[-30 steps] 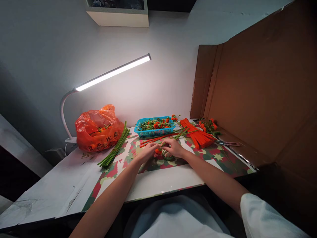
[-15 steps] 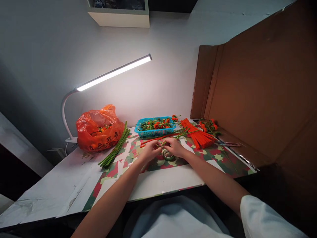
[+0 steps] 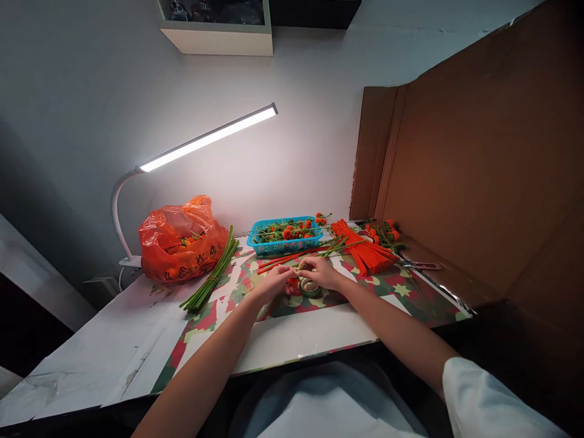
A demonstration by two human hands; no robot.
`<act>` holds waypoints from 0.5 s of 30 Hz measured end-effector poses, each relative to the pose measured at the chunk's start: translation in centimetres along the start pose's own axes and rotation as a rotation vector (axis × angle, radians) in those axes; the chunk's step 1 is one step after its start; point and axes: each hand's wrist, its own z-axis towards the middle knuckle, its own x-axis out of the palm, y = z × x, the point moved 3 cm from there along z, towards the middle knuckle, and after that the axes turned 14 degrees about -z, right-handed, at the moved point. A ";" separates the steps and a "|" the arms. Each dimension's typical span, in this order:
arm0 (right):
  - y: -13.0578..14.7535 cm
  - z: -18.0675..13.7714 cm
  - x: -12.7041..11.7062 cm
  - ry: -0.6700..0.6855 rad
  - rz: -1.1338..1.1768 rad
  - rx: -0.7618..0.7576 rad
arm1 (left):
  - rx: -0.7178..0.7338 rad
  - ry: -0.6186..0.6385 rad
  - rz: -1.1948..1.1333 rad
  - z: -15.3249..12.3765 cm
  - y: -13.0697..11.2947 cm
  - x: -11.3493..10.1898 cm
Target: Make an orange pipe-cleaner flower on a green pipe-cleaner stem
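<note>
Close together above the table, my left hand (image 3: 275,285) and my right hand (image 3: 320,272) meet at the fingertips. Both are closed in a pinch on a thin green stem (image 3: 295,266), mostly hidden by the fingers. A small orange-red patch (image 3: 292,283) shows by my left fingers; I cannot make out what it is. Just below my right fingers lies a roll of green tape (image 3: 310,288). Beyond the hands are loose green stems (image 3: 336,244) and red pipe-cleaner-like sticks (image 3: 279,260).
A blue basket (image 3: 285,246) of orange flowers stands at the back. To its right lie a red bundle of sticks (image 3: 367,252), more orange flowers (image 3: 383,231) and scissors (image 3: 422,265). Leftward are a green stem bundle (image 3: 210,280), an orange bag (image 3: 180,246), a lamp (image 3: 207,139); cardboard (image 3: 469,152) walls the right.
My left hand has turned slightly and sits a little lower, and an orange-red patch now shows beside its fingers. The right hand stays nearly in place. The view has shifted slightly.
</note>
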 end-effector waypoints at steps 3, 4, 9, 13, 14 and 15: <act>-0.4 0.0 0.0 -0.016 -0.065 0.046 | 0.237 -0.077 0.284 0.0 -0.5 0.1; -0.5 0.1 0.0 -0.018 -0.078 0.060 | 0.311 -0.089 0.366 -0.1 -0.6 0.2; -0.8 0.0 0.2 -0.008 -0.126 0.107 | 0.472 -0.074 0.620 -0.4 -1.1 0.3; -0.8 0.0 0.4 0.006 -0.193 0.072 | 0.515 -0.110 0.762 -0.6 -1.5 0.4; -0.7 0.0 0.3 0.004 -0.197 0.056 | 0.507 -0.117 0.759 -0.6 -1.5 0.4; -0.6 0.0 0.3 -0.004 -0.198 0.038 | 0.485 -0.119 0.734 -0.5 -1.4 0.4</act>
